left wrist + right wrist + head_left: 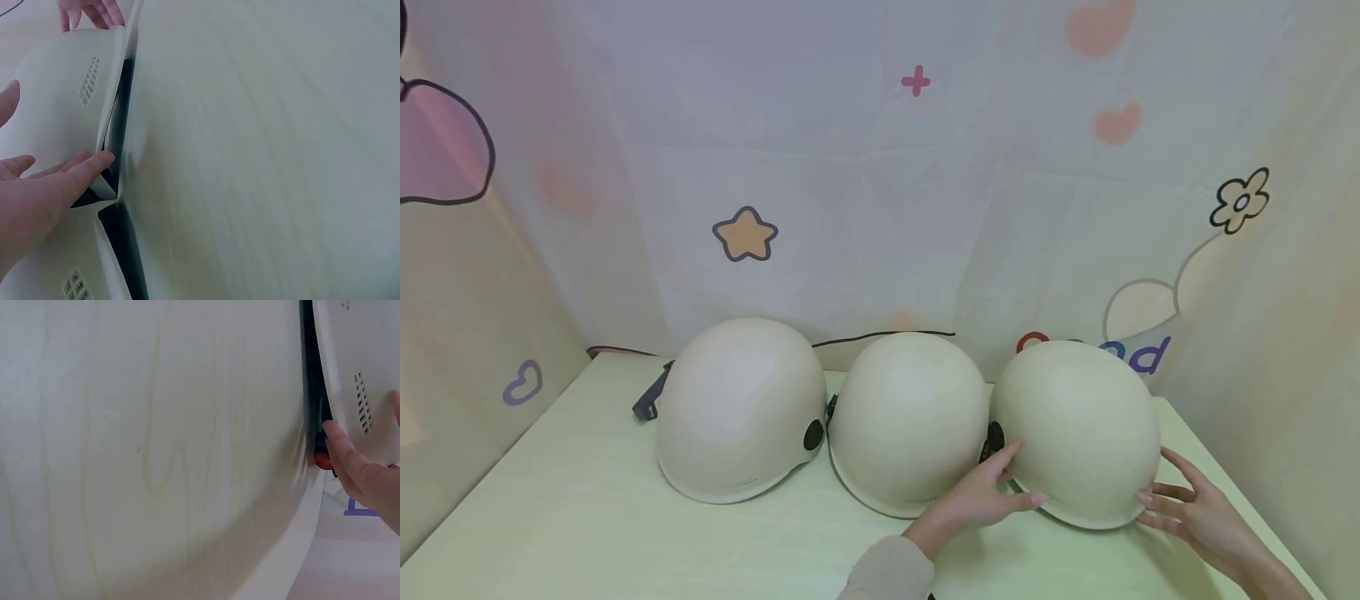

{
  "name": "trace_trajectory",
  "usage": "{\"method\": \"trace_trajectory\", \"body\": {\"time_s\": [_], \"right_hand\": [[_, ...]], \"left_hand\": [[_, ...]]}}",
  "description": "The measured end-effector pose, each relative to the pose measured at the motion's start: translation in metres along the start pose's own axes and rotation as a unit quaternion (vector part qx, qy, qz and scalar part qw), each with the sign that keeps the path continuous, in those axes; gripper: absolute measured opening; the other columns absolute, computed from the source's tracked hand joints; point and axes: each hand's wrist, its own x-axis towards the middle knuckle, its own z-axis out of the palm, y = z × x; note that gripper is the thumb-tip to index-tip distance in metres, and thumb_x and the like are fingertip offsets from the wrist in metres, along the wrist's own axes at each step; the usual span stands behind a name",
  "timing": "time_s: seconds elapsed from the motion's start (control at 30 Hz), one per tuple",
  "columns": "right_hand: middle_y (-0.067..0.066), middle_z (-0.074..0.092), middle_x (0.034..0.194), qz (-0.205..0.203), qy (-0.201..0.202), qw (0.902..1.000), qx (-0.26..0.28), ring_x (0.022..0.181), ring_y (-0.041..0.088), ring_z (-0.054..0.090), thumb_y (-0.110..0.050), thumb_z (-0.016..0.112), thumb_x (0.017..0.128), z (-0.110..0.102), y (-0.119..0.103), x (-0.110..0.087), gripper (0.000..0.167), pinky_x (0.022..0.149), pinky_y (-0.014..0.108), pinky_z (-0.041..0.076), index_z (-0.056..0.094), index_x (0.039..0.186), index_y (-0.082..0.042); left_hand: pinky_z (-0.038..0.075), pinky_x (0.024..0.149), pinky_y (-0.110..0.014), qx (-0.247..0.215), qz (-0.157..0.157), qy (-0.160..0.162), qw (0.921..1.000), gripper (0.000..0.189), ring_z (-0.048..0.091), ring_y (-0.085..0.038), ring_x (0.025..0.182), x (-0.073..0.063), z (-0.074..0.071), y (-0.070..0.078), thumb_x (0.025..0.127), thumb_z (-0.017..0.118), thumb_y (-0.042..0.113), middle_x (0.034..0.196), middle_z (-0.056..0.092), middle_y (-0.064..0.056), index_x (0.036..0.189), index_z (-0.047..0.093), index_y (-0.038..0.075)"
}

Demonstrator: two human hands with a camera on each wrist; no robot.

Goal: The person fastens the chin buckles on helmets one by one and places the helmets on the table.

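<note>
Three cream helmets stand in a row, domes up: a left one (741, 408), a middle one (910, 417) and a right one (1075, 433). At the right helmet's lower left edge, my left hand (981, 497) has its fingers spread, close to the middle helmet. My right hand (1206, 517) is on the opposite side, fingertips at the lower rim. In the left wrist view, straight fingers of the left hand (37, 200) lie along the rim beside a vented shell (56, 106). The right wrist view has the right hand (369, 475) at the rim, near a red piece (323, 460).
The helmets rest on a pale wood-grain table (760, 550). A dark strap end (651, 396) sticks out behind the left helmet. Printed cloth (850, 208) hangs behind the table and along both sides. Black round fittings (814, 435) show on the helmets' sides.
</note>
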Motion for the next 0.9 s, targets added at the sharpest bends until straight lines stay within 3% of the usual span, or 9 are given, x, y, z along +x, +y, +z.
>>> {"method": "trace_trajectory", "body": {"time_s": [0.17, 0.37, 0.63, 0.9], "right_hand": [[0.029, 0.031, 0.117, -0.010, 0.003, 0.9999, -0.002, 0.087, 0.016, 0.062, 0.003, 0.055, 0.088, 0.000, 0.001, 0.003, 0.089, 0.080, 0.038, 0.050, -0.013, 0.144, -0.008], [0.038, 0.021, 0.126, 0.000, 0.002, 0.9998, -0.020, 0.088, 0.016, 0.061, -0.001, 0.056, 0.089, 0.000, 0.001, 0.001, 0.089, 0.080, 0.039, 0.050, -0.014, 0.144, -0.008], [0.040, 0.017, 0.129, 0.006, 0.009, 0.9991, -0.040, 0.088, 0.017, 0.061, -0.004, 0.057, 0.089, 0.000, 0.001, 0.000, 0.090, 0.079, 0.039, 0.051, -0.016, 0.143, -0.007], [0.042, 0.015, 0.131, 0.006, 0.016, 0.9974, -0.070, 0.089, 0.014, 0.061, -0.010, 0.059, 0.090, 0.003, -0.003, -0.002, 0.090, 0.079, 0.038, 0.050, -0.013, 0.143, -0.005]], "left_hand": [[0.037, 0.096, -0.041, -0.005, -0.008, -0.001, 1.0000, 0.072, 0.044, -0.018, 0.121, 0.002, -0.001, -0.001, 0.083, 0.067, 0.034, 0.143, 0.032, 0.004, 0.143, 0.029, 0.028], [0.038, 0.095, -0.041, 0.002, -0.010, -0.004, 0.9999, 0.071, 0.045, -0.017, 0.120, 0.000, -0.003, 0.000, 0.082, 0.067, 0.035, 0.142, 0.035, 0.004, 0.143, 0.030, 0.027], [0.036, 0.097, -0.033, 0.001, 0.030, -0.008, 0.9995, 0.063, 0.043, -0.012, 0.121, -0.010, -0.013, -0.001, 0.084, 0.066, 0.034, 0.134, 0.045, 0.006, 0.139, 0.039, 0.020], [0.038, 0.095, -0.031, -0.023, 0.072, -0.051, 0.9959, 0.052, 0.049, -0.013, 0.115, -0.028, -0.038, -0.002, 0.088, 0.062, 0.025, 0.121, 0.057, -0.001, 0.136, 0.043, 0.013]]}}
